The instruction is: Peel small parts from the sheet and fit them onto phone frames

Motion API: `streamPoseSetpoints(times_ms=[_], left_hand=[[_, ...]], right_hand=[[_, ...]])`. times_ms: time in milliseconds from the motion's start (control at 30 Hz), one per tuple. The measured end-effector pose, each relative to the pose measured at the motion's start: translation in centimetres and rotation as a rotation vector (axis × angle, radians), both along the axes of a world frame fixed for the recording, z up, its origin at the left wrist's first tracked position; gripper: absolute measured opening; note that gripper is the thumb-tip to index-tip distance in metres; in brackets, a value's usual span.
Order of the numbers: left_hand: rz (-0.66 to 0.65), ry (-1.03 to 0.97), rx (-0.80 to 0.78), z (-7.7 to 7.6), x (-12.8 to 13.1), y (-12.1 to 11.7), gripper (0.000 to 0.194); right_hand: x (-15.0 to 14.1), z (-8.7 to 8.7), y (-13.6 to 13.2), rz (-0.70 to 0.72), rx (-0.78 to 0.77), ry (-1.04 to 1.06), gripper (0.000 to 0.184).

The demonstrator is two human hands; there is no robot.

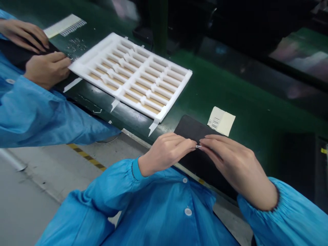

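Over a black mat (188, 124) at the table's near edge, my left hand (171, 150) and my right hand (228, 160) meet fingertip to fingertip. Both are closed in a pinch on one small shiny metal piece (198, 146). Only a sliver of it shows between the fingers, too little to tell its kind. Just beyond my right hand lies a cream-coloured card (221, 120) with several thin metal pins or strips on its left part.
A white foam tray (188, 77) with rows of slots and tape tabs lies ahead to the left on the green table (205, 89). At far left are a co-worker's hands (48, 68), loose metal bits (77, 44) and a pale strip (65, 25) lined with pins.
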State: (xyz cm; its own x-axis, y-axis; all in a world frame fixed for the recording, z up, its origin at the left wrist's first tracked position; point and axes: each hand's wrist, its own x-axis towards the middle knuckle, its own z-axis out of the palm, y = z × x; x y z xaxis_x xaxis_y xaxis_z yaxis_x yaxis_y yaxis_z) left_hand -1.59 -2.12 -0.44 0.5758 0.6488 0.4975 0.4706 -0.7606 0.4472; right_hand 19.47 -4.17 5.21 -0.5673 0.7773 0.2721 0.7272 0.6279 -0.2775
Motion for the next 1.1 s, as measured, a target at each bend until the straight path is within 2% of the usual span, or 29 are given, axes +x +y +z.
streamPoseSetpoints(times_ms=[133,367,533,667,767,867,967,1033,1100], left_hand=[[-0.004,0.0,-0.005,0.0,0.0,0.0,0.017],[-0.031,-0.034,0.01,-0.2,-0.1,0.1,0.013],[-0.039,-0.045,0.007,-0.3,-0.2,0.2,0.011],[-0.047,-0.045,0.013,-0.3,-0.2,0.2,0.009],[-0.039,-0.04,0.018,-0.2,-0.3,0.2,0.009],[-0.029,0.011,0.03,0.1,-0.2,0.2,0.016],[-0.05,0.129,0.015,0.6,-0.3,0.2,0.029],[-0.076,0.182,-0.036,1.4,-0.9,0.5,0.029],[-0.081,0.173,-0.109,2.7,-2.4,1.0,0.024]], right_hand=[[0.2,-0.5,-0.7,0.002,-0.018,-0.032,0.03],[0.2,-1.8,-1.9,-0.056,0.006,0.087,0.047],[0.4,-2.9,-2.5,-0.034,0.038,0.162,0.059],[0.7,-4.0,-2.3,0.022,0.096,0.166,0.06],[0.4,-4.5,-2.1,0.041,0.148,0.193,0.054],[-0.2,-3.9,-1.9,-0.117,0.074,0.363,0.04],[-0.3,-2.1,-1.4,-0.34,0.021,0.656,0.038],[0.3,-1.0,-1.2,-0.459,0.113,0.81,0.038],[1.6,-0.6,-1.3,-0.578,0.216,0.869,0.032]])
